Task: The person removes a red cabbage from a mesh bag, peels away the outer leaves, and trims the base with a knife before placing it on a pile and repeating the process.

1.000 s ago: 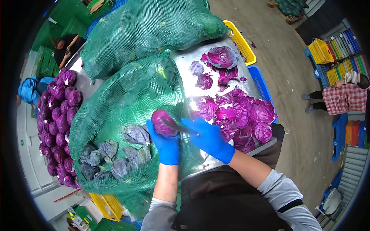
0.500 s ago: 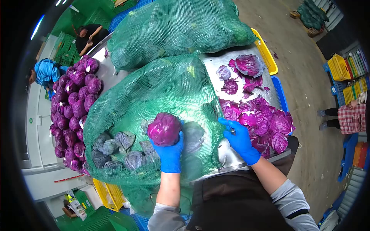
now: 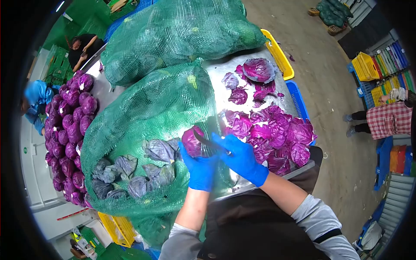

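"Where's the red cabbage?"

"Held above the right part of the green mesh sack, to the right of the dull outer leaves. The gloved left hand is clasped around its near side."

"And the right hand?"

"Clamped on the knife, close beside the left. The blade overlaps the cabbage's right side; I can't tell how deep it sits, if at all."

"What worries you?"

"A slip. That smooth, curved surface could turn the edge toward the left fingers, since they're so near it. The cabbage could also roll loose, because I see only one hand supporting it; a loosened grip would do it."
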`<act>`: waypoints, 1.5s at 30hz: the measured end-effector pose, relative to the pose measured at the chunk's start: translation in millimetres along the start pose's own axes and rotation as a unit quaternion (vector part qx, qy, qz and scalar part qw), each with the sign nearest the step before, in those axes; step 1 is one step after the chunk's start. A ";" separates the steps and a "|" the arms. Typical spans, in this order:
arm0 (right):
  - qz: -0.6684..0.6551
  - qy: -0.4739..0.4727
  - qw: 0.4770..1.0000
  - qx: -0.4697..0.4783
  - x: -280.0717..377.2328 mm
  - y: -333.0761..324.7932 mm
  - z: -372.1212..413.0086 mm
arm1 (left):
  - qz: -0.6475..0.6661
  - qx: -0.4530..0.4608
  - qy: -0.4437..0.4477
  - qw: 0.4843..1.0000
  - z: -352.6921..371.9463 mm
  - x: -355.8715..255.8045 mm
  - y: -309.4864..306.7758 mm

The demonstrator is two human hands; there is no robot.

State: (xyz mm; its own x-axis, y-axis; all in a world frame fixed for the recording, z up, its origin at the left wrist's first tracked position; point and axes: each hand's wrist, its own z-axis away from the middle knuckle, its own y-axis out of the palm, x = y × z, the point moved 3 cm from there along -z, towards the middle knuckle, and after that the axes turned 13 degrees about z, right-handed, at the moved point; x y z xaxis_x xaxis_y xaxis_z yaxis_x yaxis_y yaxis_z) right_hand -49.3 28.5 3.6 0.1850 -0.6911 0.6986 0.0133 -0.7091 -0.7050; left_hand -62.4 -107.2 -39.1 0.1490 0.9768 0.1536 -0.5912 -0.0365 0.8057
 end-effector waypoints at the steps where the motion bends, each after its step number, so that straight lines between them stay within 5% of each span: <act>1: -0.034 -0.027 0.998 -0.044 -5.0 -2.9 3.0 | 0.009 -0.057 0.019 0.998 -3.2 -4.2 -3.3; 4: -0.141 -0.002 0.987 -0.070 -35.2 -11.4 3.0 | -0.131 -0.070 0.126 0.981 3.7 -18.2 3.2; 6: -0.194 0.079 0.975 -0.075 -37.8 -20.7 -0.5 | -0.086 -0.099 0.127 0.983 15.2 -15.5 22.7; 8: -0.350 0.251 0.902 -0.015 -58.1 -11.7 -0.5 | 0.014 -0.099 0.091 0.991 11.8 -26.5 17.0; 15: -0.413 0.347 0.841 0.040 -78.4 0.1 9.7 | 0.072 -0.072 0.110 0.989 22.4 -38.3 21.9; 19: -0.376 0.365 0.848 0.077 -82.5 -5.9 16.4 | 0.086 -0.050 0.106 0.989 22.6 -52.4 19.5; 20: -0.377 0.362 0.849 0.080 -78.9 -2.5 16.1 | 0.097 -0.044 0.107 0.989 22.3 -54.4 20.3; 22: -0.161 0.136 0.970 -0.119 -61.0 -14.9 9.7 | 0.108 -0.038 0.107 0.988 21.7 -56.1 20.3; 24: -0.116 0.116 0.981 -0.101 -32.4 -36.1 2.2 | 0.106 -0.033 0.108 0.988 20.5 -54.7 19.4; 26: -0.070 -0.014 0.987 -0.146 5.3 -47.1 -11.9 | 0.103 -0.052 0.087 0.989 24.0 -41.9 22.3; 28: -0.104 -0.039 0.990 -0.086 28.4 -46.3 -21.2 | 0.099 -0.071 0.063 0.991 22.7 -27.9 18.8; 31: -0.113 -0.005 0.993 -0.038 39.8 -32.8 -24.2 | 0.023 0.032 -0.020 0.999 15.9 -7.7 11.6; 34: -0.110 0.011 0.993 -0.044 27.3 -17.9 -24.1 | 0.058 0.015 -0.039 0.997 19.5 4.2 10.9; 36: -0.286 0.123 0.950 0.011 12.2 -16.4 -20.1 | 0.040 -0.003 -0.037 0.998 20.0 9.2 11.1; 39: -0.194 0.070 0.975 -0.086 -10.4 -37.1 -18.9 | 0.108 -0.111 -0.004 0.988 21.3 9.2 10.8; 45: -0.056 0.109 0.972 -0.200 -27.2 -56.0 -18.0 | 0.103 -0.111 0.017 0.988 22.7 -1.9 7.4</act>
State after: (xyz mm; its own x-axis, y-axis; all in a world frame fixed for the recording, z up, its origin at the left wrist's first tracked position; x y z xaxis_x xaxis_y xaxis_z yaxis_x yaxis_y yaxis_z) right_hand -72.8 84.5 26.3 -0.0099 -0.5892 0.8079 -0.3700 -0.7485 -0.5504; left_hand -49.0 -114.2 -20.4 -0.0164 0.9601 0.2791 -0.7659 -0.1915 0.6138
